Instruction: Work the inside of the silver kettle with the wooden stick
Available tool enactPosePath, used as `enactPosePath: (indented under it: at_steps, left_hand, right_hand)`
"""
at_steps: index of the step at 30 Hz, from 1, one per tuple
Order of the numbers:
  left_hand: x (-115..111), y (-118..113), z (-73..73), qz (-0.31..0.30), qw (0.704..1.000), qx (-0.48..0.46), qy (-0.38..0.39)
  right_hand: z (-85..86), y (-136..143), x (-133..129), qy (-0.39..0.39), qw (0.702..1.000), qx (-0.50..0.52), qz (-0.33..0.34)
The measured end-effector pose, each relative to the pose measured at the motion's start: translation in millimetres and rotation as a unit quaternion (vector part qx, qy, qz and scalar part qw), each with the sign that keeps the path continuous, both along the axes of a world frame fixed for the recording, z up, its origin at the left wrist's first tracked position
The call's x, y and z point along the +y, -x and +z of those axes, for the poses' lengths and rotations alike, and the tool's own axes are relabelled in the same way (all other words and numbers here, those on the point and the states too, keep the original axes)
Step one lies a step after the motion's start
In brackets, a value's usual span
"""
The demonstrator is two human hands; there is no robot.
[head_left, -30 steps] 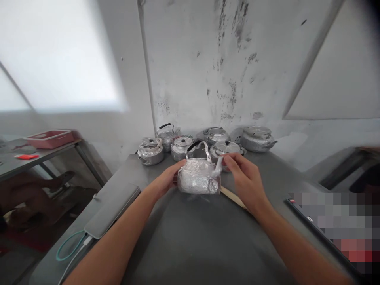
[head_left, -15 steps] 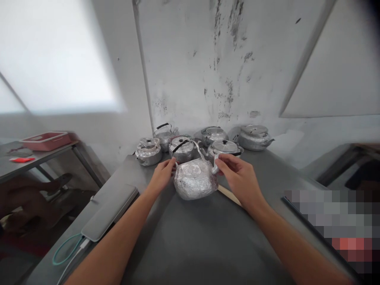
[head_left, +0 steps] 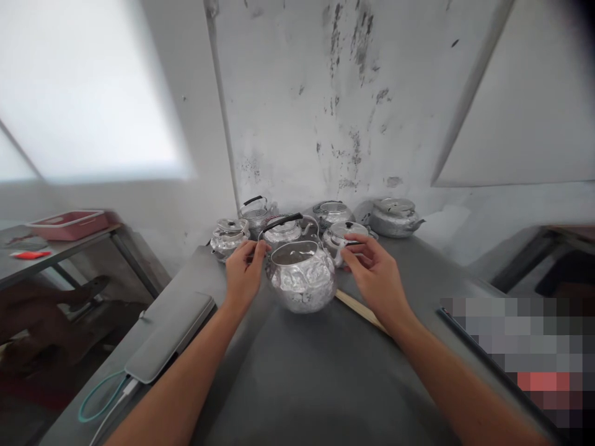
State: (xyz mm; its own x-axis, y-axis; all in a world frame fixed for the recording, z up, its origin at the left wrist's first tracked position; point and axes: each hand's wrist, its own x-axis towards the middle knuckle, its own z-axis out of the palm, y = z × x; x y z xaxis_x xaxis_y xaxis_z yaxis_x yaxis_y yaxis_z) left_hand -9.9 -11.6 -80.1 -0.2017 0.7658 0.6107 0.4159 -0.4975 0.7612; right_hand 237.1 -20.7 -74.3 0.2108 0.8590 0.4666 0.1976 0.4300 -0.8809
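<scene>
A shiny, dented aluminium kettle (head_left: 301, 285) is between my hands over the grey table. Its lidless mouth faces up, and the wire handle with a black grip stands raised. My left hand (head_left: 244, 269) pinches the kettle's left side near the foot of the handle. On the other side, my right hand (head_left: 375, 272) has thumb and fingers closed at the kettle's spout, the remaining fingers slightly spread. Right behind it are a lidded kettle (head_left: 283, 229) and another with a black-knobbed lid (head_left: 344, 232).
More kettles line the wall, including a wide one (head_left: 395, 218) and one at left (head_left: 229, 238). A wooden stick (head_left: 362, 308) lies at right. A grey device (head_left: 170, 337) with cables sits on the table's left. A pink basket (head_left: 69, 226) rests on another table.
The kettle has turned and tipped so that its open mouth now shows. My left hand has shifted slightly left, and its fingers have changed position. The right hand remains at the spout.
</scene>
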Motion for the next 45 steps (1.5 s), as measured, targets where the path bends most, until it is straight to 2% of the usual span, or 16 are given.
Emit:
enactPosePath:
  at_steps: [7, 12, 16, 24, 34, 38, 45]
  left_hand:
    - [0.5, 0.7, 0.9, 0.018, 1.000, 0.010, 0.004]
    - [-5.4, -0.6, 6.6, 0.030, 0.999, 0.031, -0.017]
    - [-9.0, -2.7, 7.8, 0.020, 0.997, 0.057, -0.039]
    - [-8.8, -4.7, 5.9, 0.018, 0.997, 0.063, -0.028]
    - [-4.2, -1.9, 3.2, 0.022, 0.999, 0.047, -0.015]
    - [1.0, 1.3, 0.3, 0.043, 0.998, 0.043, 0.004]
    - [16.9, 15.6, -9.7, 0.051, 0.996, -0.024, 0.073]
  right_hand:
    - [-2.6, -1.6, 2.8, 0.017, 1.000, -0.006, 0.010]
    - [-8.4, -4.2, 9.4, 0.065, 0.997, -0.045, 0.023]
    - [-16.1, -6.9, 15.6, 0.101, 0.991, -0.084, 0.026]
    - [-24.9, -9.9, 22.1, 0.123, 0.986, -0.099, 0.046]
    - [-20.2, -8.0, 17.9, 0.130, 0.984, -0.106, 0.051]
    - [-17.9, -6.2, 16.0, 0.123, 0.984, -0.110, 0.063]
    - [-12.0, -3.1, 8.6, 0.086, 0.980, -0.119, 0.134]
